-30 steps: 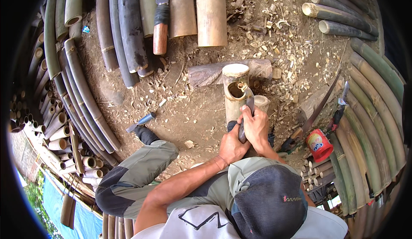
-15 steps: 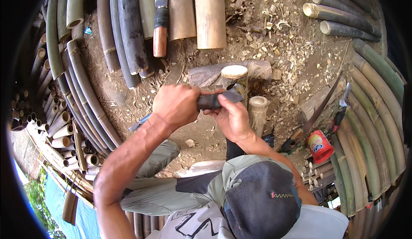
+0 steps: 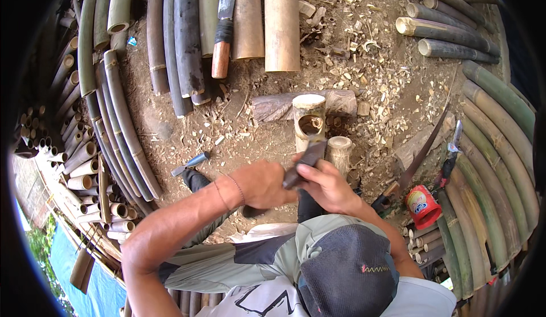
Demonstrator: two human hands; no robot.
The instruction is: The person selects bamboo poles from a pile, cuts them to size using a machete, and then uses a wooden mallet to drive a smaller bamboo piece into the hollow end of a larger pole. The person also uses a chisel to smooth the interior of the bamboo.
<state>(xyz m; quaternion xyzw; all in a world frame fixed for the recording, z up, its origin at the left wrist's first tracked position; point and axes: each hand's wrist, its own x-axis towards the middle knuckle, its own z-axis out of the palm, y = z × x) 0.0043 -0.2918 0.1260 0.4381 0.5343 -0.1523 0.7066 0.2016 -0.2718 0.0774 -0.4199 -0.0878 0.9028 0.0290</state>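
The held tool [image 3: 306, 162] looked dark brown, though blur left that uncertain. The upright bamboo tube [image 3: 303, 141] was pale tan, the tub [image 3: 427, 208] near the brown ground's [image 3: 227, 143] right edge red, the dark-grey cap [image 3: 344, 266] zigzag-stitched.

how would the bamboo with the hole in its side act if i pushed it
The bamboo may roll sideways, being round. It's probably light for its size, since the hole shows a hollow inside. It likely stays stiff, as its sides look straight and woody.
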